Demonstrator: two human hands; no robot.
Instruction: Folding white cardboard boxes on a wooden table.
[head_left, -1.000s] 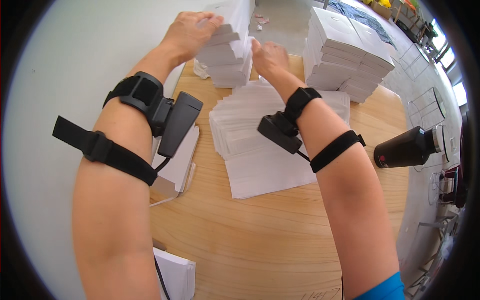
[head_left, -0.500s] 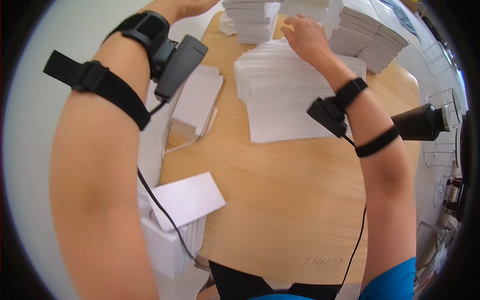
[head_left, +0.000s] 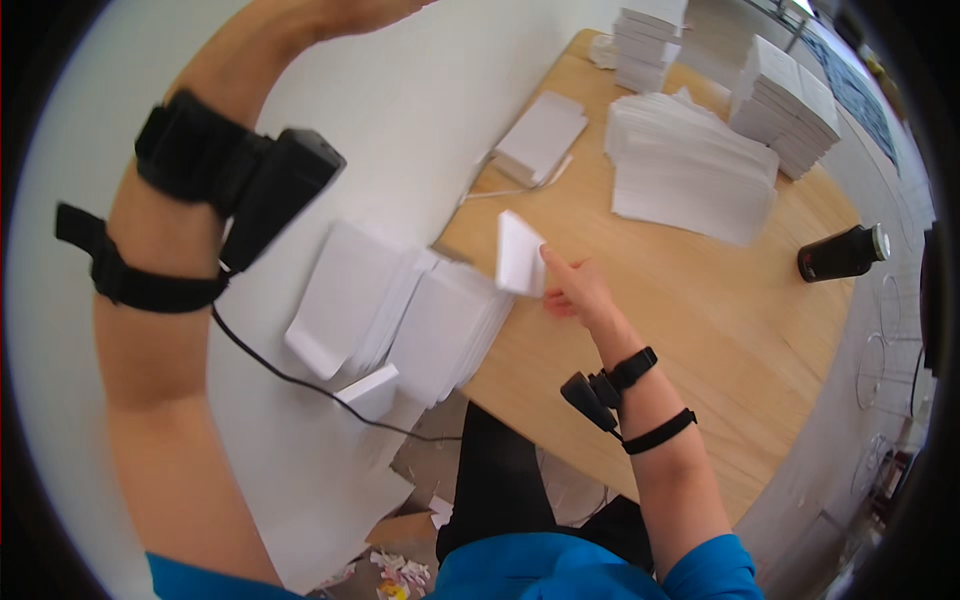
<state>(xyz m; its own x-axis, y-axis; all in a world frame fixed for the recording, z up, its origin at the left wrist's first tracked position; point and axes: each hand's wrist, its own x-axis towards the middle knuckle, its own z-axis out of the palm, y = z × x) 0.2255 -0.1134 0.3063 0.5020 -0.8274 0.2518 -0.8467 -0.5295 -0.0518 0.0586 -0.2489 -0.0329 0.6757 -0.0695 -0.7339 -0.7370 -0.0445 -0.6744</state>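
Pinched between the thumb and fingers of my right hand [head_left: 580, 290] is a flat white carton piece [head_left: 518, 255], tilted up and slightly blurred, over the left edge of the wooden table [head_left: 680, 330]. Just left of it, stacks of flat white cartons [head_left: 440, 325] sit beside the table, with more white sheets [head_left: 350, 290] next to them. My left hand [head_left: 385, 8] is raised at the top edge of the view, far from the stacks. Most of it is cut off, so its fingers do not show. Both forearms wear black strapped devices.
A fanned pile of white sheets [head_left: 690, 165] lies on the far part of the table. Behind it rise stacked white boxes [head_left: 785, 105]. A black bottle [head_left: 840, 255] stands at the right edge. Another white stack [head_left: 540, 135] is at the far left. Paper scraps [head_left: 400, 575] lie below.
My view has swung to the left. My right hand has come back from the pile of sheets toward the near left and now holds the white carton piece. My left hand stays at the top edge.
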